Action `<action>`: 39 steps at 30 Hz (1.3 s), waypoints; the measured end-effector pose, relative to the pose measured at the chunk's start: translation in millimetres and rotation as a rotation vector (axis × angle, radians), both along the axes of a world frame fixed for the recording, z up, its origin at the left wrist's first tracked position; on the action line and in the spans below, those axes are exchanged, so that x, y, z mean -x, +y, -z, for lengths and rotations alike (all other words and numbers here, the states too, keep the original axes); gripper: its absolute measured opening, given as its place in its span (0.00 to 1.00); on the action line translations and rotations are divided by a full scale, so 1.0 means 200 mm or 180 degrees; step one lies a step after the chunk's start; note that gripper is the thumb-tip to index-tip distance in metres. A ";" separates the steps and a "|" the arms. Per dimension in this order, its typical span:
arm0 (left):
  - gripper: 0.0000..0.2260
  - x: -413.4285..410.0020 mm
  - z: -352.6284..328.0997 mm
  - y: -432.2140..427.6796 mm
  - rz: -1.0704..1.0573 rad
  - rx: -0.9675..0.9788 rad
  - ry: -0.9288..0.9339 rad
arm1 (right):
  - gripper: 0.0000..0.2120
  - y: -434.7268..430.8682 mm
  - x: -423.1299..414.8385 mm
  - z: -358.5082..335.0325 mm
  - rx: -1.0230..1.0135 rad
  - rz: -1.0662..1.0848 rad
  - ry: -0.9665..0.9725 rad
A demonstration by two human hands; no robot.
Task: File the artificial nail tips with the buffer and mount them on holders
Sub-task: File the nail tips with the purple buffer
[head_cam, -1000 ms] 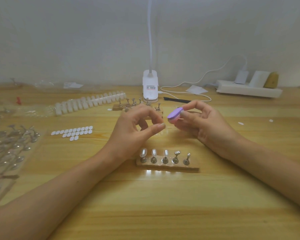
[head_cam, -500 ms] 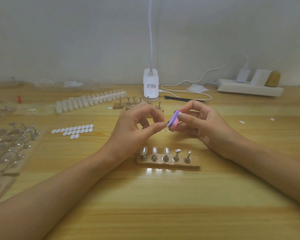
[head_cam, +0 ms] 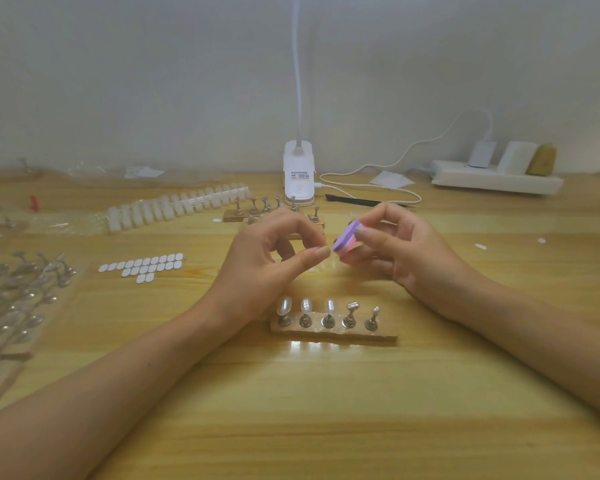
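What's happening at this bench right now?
A person appears to be filing. The right hand grips a purple-pink buffer. The left hand has its thumb and forefinger meeting right beside the buffer, and any tip between them is too small to see. On the near wooden strip, three holders carry tips and two are bare.

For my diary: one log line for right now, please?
left hand: pinched, contents unclear | right hand: holds buffer | rack: three tips mounted
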State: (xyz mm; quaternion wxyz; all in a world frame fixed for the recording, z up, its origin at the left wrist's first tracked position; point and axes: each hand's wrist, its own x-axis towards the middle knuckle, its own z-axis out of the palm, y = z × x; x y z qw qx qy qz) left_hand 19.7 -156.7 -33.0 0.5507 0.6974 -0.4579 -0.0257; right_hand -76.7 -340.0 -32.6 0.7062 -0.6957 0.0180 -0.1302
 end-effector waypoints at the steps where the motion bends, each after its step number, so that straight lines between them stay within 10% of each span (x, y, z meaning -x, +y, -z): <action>1: 0.07 0.00 0.00 0.00 0.0007 0.0002 0.0005 | 0.11 0.00 0.00 0.00 -0.0050 -0.0003 0.0034; 39: 0.06 -0.01 0.00 0.00 0.0169 0.0033 0.0029 | 0.07 0.00 -0.01 0.01 0.0104 -0.0197 0.0085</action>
